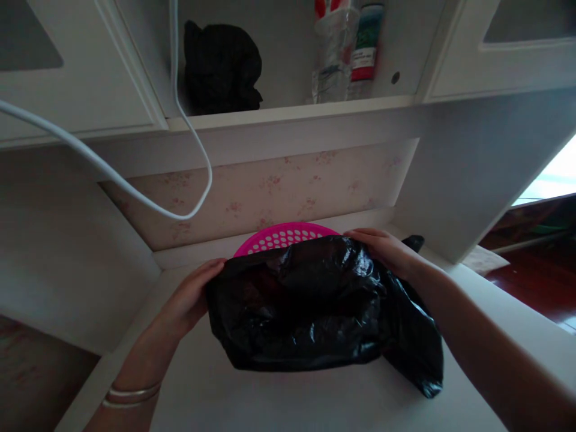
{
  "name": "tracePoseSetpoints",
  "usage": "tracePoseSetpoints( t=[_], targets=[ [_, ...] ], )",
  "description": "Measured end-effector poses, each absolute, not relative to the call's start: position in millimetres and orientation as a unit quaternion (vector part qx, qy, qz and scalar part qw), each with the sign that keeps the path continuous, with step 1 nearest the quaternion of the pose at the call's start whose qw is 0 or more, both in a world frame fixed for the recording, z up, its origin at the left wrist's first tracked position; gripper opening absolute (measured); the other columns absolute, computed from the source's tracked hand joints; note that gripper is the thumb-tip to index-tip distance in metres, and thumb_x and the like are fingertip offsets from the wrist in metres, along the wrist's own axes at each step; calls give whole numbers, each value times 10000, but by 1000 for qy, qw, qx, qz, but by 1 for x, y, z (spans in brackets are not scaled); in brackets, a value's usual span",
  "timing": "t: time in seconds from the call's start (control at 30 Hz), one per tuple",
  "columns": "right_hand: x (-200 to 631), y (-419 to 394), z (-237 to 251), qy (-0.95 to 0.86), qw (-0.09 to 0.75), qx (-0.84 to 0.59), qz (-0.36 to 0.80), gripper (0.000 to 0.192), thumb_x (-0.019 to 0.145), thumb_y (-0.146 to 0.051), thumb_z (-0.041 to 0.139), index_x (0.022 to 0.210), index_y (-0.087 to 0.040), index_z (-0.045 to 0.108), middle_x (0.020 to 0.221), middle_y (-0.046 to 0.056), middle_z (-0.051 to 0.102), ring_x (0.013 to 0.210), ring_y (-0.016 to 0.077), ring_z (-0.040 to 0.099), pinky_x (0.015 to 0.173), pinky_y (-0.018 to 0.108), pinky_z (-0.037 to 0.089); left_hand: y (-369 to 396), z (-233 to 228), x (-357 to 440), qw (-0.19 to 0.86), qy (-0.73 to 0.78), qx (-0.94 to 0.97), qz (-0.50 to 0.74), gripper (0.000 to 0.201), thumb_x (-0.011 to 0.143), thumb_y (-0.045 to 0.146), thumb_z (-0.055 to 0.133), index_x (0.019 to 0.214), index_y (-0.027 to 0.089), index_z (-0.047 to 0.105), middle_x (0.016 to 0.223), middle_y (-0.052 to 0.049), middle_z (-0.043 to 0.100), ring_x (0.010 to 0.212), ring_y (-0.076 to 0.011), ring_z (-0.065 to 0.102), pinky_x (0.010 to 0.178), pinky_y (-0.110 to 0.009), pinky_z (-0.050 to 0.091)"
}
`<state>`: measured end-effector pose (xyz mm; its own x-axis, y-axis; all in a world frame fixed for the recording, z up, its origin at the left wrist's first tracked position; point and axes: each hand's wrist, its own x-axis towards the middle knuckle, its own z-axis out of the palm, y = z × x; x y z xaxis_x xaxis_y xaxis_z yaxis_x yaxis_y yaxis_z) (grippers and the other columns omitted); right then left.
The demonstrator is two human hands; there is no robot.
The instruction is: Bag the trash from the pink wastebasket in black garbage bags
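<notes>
Work looks approx. midway: the black bag (310,324) is opened out, mouth spread wide between both hands, and sits over/in front of the pink basket (288,228), whose perforated back rim shows bare above the film. The person's L hand (191,300), w/ bracelets (135,393) at the wrist, holds the bag's upper L edge; the R hand (387,252) holds the upper R edge, near the basket's back rim. Both grips are closed on thin film, w/ most fingers hidden, so can't tell how tight, or which fingers are inside vs. outside. Done, as far as visible: bag unfolded, mouth open, held at 2 corners. Left, prob.: back rim isn't covered, and a loose length of bag hangs off to the R, under the R forearm, unspread and outside the basket. Front + sides of the basket are hidden behind the film, so no telling whether any bag is tucked there. Basket is on the white desktop (202,390), toward the back, near the floral panel (274,186).
</notes>
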<state>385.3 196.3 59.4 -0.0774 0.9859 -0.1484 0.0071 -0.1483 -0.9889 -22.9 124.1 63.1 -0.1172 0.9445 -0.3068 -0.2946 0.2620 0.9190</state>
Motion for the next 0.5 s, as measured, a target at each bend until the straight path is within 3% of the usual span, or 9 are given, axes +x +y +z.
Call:
tracePoseSetpoints(
  t=[0.13,0.3,0.5],
  targets=[
    [386,201,59,-497,429,-495,569,386,688,-501,916,875,-204,757,791,46,744,656,185,681,573,285,559,131,67,-26,577,523,375,503,565,555,287,1018,1061,192,784,1027,-72,799,849,-207,737,683,-244,572],
    [378,211,60,-504,500,-459,534,444,647,-509,946,871,-212,705,756,-31,663,634,109,610,556,213,485,148,63,-24,552,522,365,538,463,582,318,1001,959,170,774,847,-42,779,729,-179,711,624,-234,537],
    [360,245,60,-479,572,-457,484,415,711,-499,882,955,-237,673,806,-33,670,651,123,612,577,245,495,187,60,-10,524,502,330,603,376,656,289,915,961,210,710,787,17,752,683,-166,697,605,-235,508]
  ],
)
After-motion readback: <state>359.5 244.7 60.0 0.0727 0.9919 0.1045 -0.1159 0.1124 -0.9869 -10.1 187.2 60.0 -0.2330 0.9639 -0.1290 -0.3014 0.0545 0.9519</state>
